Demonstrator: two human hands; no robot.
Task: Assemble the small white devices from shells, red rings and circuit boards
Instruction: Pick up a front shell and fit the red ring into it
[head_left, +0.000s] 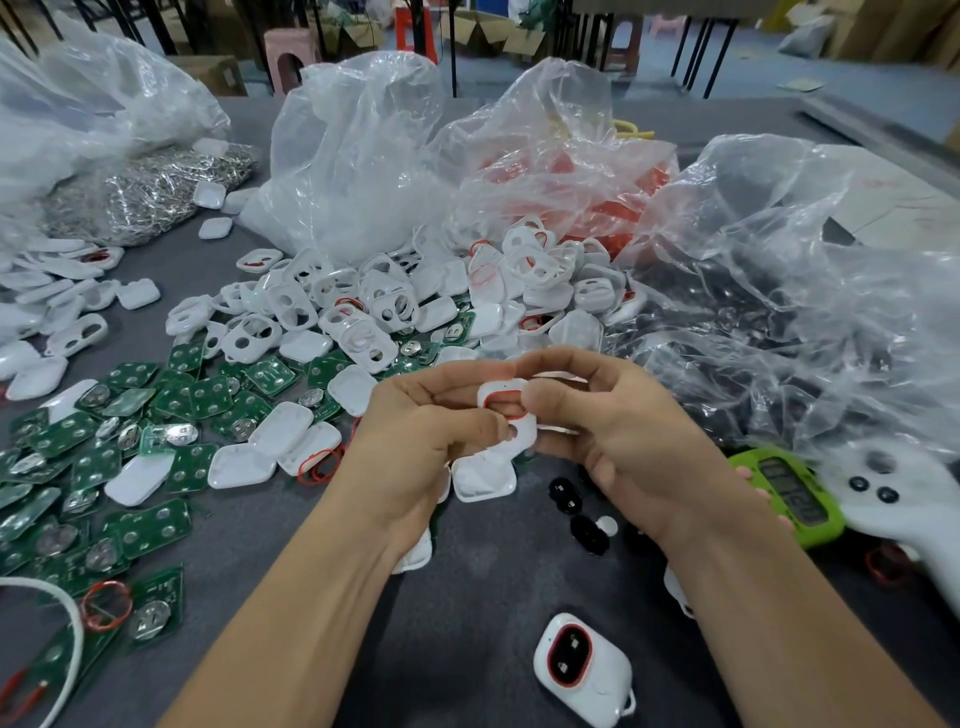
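Both hands meet over the middle of the grey table (483, 613). My left hand (415, 447) and my right hand (613, 426) together pinch one small white shell (511, 415) with a red ring lying around its opening. A heap of white shells (363, 312) lies behind my hands. Green circuit boards (104, 441) are spread at the left. Loose red rings (319, 465) lie beside the shells left of my left hand. A finished white device (582, 667) with a red-ringed black centre lies near the front edge.
Clear plastic bags (358, 156) stand at the back, one holding red parts (587, 187). A bag of metal clips (140, 192) is at the back left. Black button pads (576, 509) lie under my right wrist. A green timer (795, 493) and a white controller (893, 499) sit at the right.
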